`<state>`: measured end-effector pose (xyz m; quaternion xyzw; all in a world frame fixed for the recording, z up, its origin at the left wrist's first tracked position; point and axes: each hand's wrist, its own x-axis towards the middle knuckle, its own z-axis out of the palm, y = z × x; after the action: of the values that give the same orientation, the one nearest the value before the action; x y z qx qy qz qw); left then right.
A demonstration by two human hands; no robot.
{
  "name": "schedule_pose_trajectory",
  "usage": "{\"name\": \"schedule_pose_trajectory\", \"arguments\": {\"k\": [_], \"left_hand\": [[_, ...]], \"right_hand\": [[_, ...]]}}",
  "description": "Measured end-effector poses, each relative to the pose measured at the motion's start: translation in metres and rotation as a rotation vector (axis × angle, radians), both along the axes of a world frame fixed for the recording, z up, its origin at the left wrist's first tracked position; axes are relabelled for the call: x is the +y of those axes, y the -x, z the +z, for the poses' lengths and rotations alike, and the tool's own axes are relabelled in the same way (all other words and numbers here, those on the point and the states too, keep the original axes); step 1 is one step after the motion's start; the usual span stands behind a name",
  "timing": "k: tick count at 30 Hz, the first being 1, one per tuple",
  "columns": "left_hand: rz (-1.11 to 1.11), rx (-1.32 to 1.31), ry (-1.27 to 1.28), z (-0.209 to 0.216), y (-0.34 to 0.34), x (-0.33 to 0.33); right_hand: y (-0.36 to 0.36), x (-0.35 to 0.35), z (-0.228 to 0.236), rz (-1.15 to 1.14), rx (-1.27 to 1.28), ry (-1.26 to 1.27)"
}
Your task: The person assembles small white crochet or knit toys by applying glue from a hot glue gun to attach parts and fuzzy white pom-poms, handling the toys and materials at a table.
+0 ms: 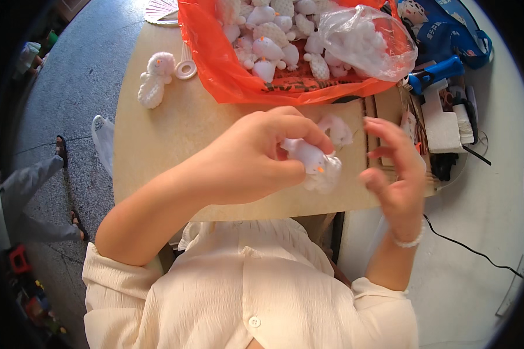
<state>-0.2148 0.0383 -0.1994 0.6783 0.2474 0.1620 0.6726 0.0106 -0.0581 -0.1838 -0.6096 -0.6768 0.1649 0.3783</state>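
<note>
Between the thumb and fingers of my left hand (247, 154) is a small white plush toy (306, 155) with an orange beak-like nose. Fluffy white material shows at the toy's right end. My right hand (400, 180) hovers to the right of the toy, fingers curved and apart, holding nothing. A pale pinkish-white soft piece (337, 130) lies on the table just beyond the toy. Farther off, an orange-red plastic bag (215, 70) holds several similar white toy parts (269, 49). A clear bag of white stuffing (364, 49) rests in its right side.
A knitted white doll (155, 80) and a white ring (185, 70) lie on the tabletop (151, 151) at left. A blue-handled tool (436, 74), a white block (442, 125) and a blue bag (457, 29) crowd the right. At far left a person's legs (35, 192) show.
</note>
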Motion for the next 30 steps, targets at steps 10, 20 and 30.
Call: {"name": "schedule_pose_trajectory", "arguments": {"k": [10,20,30], "left_hand": [[0.069,-0.351,0.296,-0.076,-0.009,0.007],[0.275,-0.339,0.543,-0.070,0.013,0.030],[0.371,-0.363,0.392,-0.072,0.010,0.030]], "right_hand": [[0.051,0.005,-0.074,-0.079,0.204,0.178],[0.023,0.063,-0.088,-0.260,-0.340,-0.030],[0.070,0.044,-0.076,-0.232,0.628,0.179]]}}
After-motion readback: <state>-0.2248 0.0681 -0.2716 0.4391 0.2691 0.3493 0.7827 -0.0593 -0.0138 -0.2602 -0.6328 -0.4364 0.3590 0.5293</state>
